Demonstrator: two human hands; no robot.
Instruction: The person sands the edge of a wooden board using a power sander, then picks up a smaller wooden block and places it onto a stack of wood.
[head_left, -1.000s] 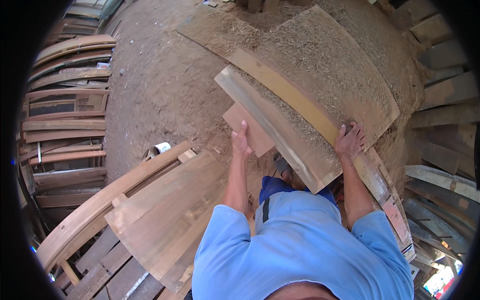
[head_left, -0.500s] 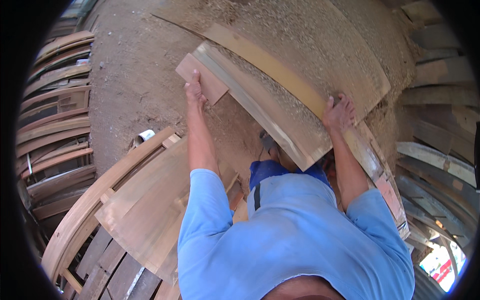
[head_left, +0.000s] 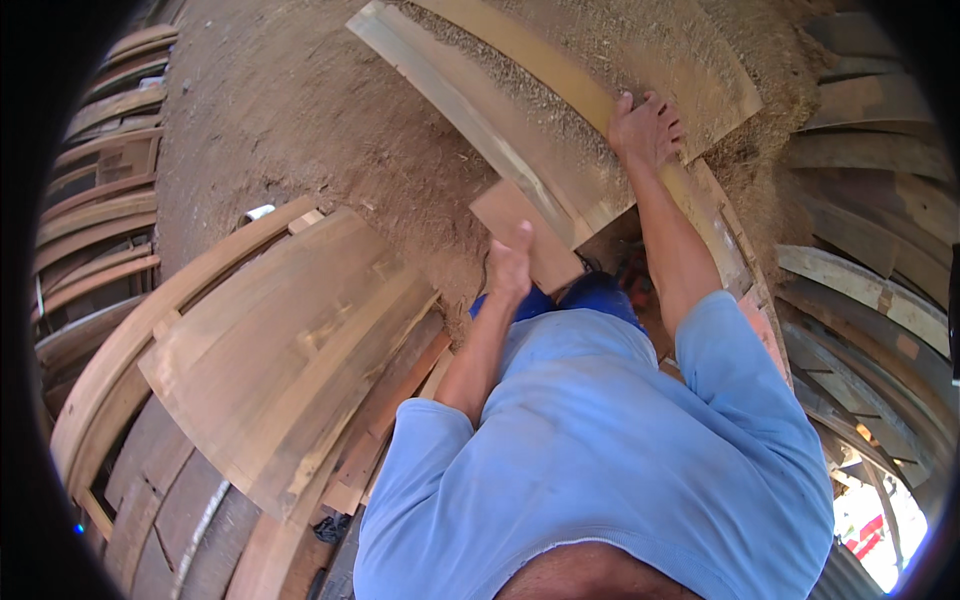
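Note:
A small flat rectangular wooden board is in my left hand, the thumb on its top face and the fingers out of sight beneath. The small board sits along the near end of a wide wooden plank, by the plank's pale, lengthwise edge. I cannot tell whether the two touch. My right hand lies with spread fingers on a long yellowish strip that runs beside the plank, over a surface strewn with shavings.
At the lower left a broad wooden panel rests on a frame with a long curved-looking rail. Stacked boards line the left side, and more planks lean at the right. Dusty ground lies beyond.
My left hand has drawn the small board from the plank's far end back to its near end, close to my body. My right hand stays spread on the strip; the view has shifted.

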